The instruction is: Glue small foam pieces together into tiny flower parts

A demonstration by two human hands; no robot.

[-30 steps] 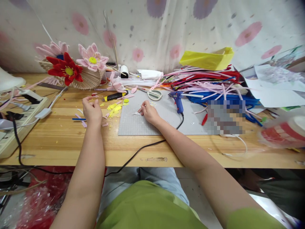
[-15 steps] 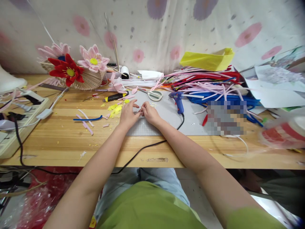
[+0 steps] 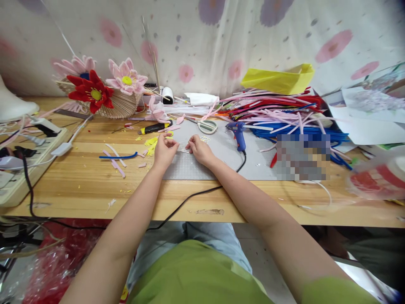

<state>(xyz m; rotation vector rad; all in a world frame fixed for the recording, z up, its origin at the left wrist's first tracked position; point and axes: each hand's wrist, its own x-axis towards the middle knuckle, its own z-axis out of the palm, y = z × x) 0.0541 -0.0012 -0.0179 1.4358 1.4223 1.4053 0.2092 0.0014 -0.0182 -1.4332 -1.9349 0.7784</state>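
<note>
My left hand (image 3: 166, 151) is closed in a pinch above the left side of the grey cutting mat (image 3: 209, 166). A short way to its right, my right hand (image 3: 199, 148) is closed with fingertips pressed together. Thin pale strands (image 3: 184, 150) show between the two sets of fingertips; their exact kind is too small to make out. Beyond my right hand lies a small heap of pale yellow loops (image 3: 205, 139). Bright yellow fuzzy scraps (image 3: 152, 145) lie by my left hand. Scissors (image 3: 207, 126) with pale handles rest farther back on the mat.
A blue glue gun (image 3: 238, 135) lies right, its black cord (image 3: 196, 195) crossing the table's front. Behind it are piled pipe cleaners (image 3: 284, 114). Fuzzy flowers (image 3: 95, 92) stand back left near a power strip (image 3: 38, 162). A black-yellow utility knife (image 3: 155, 127) lies behind my left hand.
My hands were close together with fingertips meeting. Now my left hand has drawn away to the left, its spread fingers closed into a pinch, and pale strands show in the gap.
</note>
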